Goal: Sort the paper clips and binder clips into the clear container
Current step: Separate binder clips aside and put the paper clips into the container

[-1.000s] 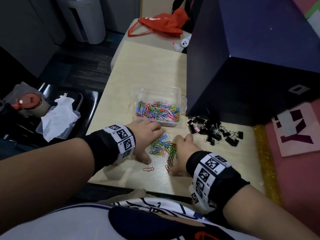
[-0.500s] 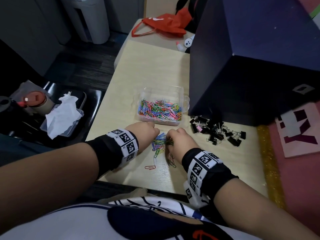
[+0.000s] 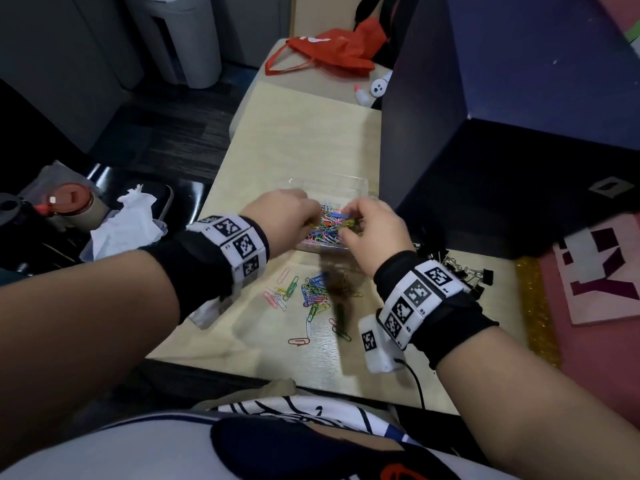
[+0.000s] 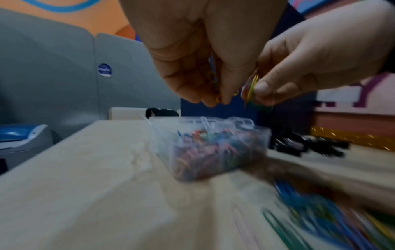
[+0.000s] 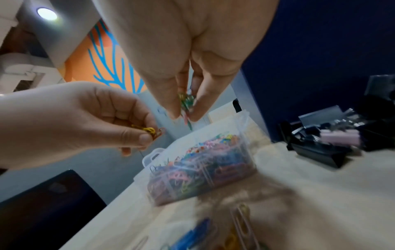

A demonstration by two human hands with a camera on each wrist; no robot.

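Pale wood table [image 3: 311, 133], carrying everything. Dark blue box [image 3: 519, 133] at the right edge, walling off that side and keeping the work in a narrow strip. Clear container [image 3: 349, 184] set mid-table, within easy reach of both arms, already well filled with coloured clips; judged so placed to keep each carry short. Black binder clips [image 3: 464, 271] heaped to the right by the box, untouched, well apart from the loose paper clips [image 3: 313, 292] scattered just in front of the container. Sorting of paper clips judged partly done, binder clips not yet begun.

Left hand [image 3: 282, 216] and right hand [image 3: 375, 225] raised over the container, close together. Each curled, fingertips pinching a small bunch of paper clips, held above the opening, presumably for dropping straight in.

Head view: layout only; pinched clips mostly hidden behind knuckles. Left wrist view: left hand [image 4: 192, 59] from beneath, gold-toned clips between thumb and fingers, right hand [image 4: 320, 59] pinching a yellow-green bunch; container [image 4: 213, 147] below, blurred. Right wrist view: right hand [image 5: 192, 67] gripping green and pink clips directly above the container [image 5: 203, 169]; also a pink binder clip [image 5: 340, 137] among the black ones, not evident from above.
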